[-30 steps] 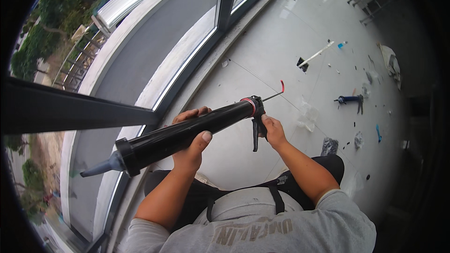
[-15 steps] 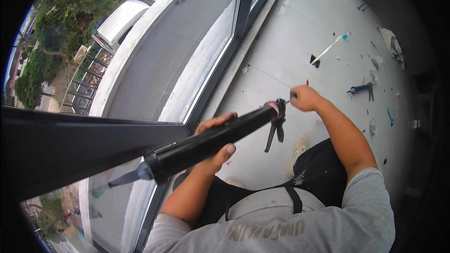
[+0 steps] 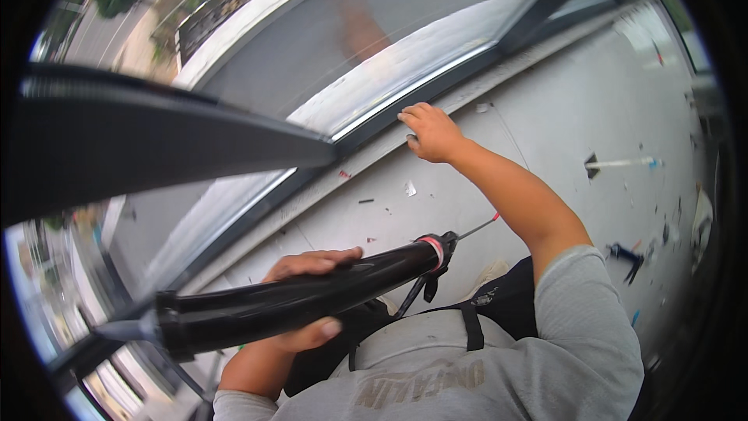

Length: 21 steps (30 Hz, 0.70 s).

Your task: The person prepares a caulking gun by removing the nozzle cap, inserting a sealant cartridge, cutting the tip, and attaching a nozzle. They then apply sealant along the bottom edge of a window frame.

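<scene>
A long black caulking gun [image 3: 312, 300] lies slantwise across my front, gripped around its barrel by my left hand [image 3: 300, 265]. Its pale grey nozzle [image 3: 128, 330] points to the lower left. The trigger handle [image 3: 421, 290] hangs at the other end, and a thin rod [image 3: 477, 228] with a red tip sticks out there. My right hand [image 3: 434, 135] is off the gun and held out over the window sill side, fingers apart with nothing visible in them.
A dark window frame post [image 3: 187, 134] juts in from the left, close to the gun. The sill [image 3: 460, 97] runs diagonally beside glass. On the tiled floor [image 3: 467, 187] lie scraps, a second, blue caulking gun [image 3: 626, 260] and a white tube [image 3: 623, 163].
My right hand has let go of the rod end and moved up and left toward the window. The gun has dropped lower, still in my left hand. The view has turned.
</scene>
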Motion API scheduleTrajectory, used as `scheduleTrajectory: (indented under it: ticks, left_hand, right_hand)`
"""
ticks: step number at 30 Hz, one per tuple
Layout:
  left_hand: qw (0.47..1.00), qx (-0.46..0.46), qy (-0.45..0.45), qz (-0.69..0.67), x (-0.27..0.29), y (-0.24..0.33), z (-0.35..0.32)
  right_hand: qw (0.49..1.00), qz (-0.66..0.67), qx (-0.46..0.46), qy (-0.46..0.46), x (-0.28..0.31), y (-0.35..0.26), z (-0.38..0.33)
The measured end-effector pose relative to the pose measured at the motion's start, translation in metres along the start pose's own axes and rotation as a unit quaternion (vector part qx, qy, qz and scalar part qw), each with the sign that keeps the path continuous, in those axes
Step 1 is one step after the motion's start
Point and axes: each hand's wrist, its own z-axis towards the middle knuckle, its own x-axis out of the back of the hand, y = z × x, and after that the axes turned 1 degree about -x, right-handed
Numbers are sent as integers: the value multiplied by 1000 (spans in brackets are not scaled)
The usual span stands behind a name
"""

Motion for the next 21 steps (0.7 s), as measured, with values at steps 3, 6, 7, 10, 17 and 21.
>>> scheduleTrajectory:
  ticks: [3, 6, 7, 10, 17, 21]
  left_hand:
    - [995, -7, 96, -23, -12, 0, -40]
    - [985, -33, 166, -32, -34, 3, -79]
    - [981, -47, 185, -36, -43, 8, -86]
    - [969, -67, 238, -30, -60, 13, -112]
    - [942, -66, 328, 22, -89, 7, -162]
    - [931, -57, 359, 41, -101, 7, -169]
  right_hand:
    - [994, -55, 53, -72, -44, -28, 26]
    - [989, -78, 120, -39, -67, -57, 39]
    - [990, -78, 110, -41, -70, -63, 40]
    - [992, -76, 94, -36, -74, -71, 44]
    - [971, -157, 175, 43, -86, -63, 52]
    - [973, -151, 172, 18, -86, -68, 61]
